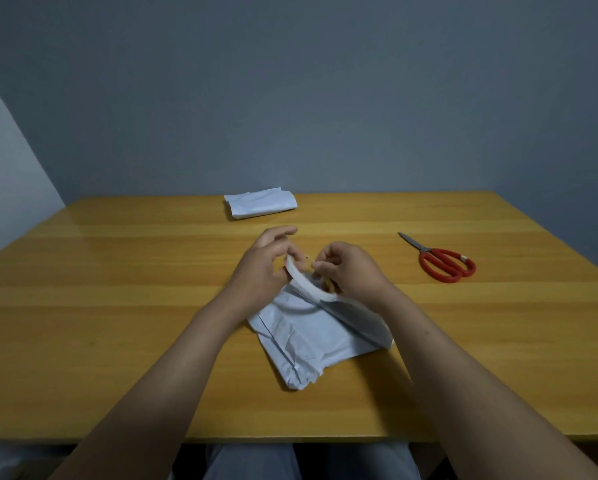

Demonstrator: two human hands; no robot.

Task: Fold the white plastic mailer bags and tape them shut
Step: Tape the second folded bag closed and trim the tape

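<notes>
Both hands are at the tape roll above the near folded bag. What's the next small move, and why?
Probably peel a short length free with the right hand while the left hand steadies the tape roll. The right fingers pinch at the roll's rim, the folded bag lies beneath with no tape I can see, and the scissors lie untouched to the right.

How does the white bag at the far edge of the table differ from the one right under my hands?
The far mailer bag lies roughly square to the edge of the table; the near mailer bag lies turned at an angle. The left hand and right hand hold a tape roll over the near mailer bag; the far mailer bag lies untouched. Both are white, folded, wrinkled.
</notes>
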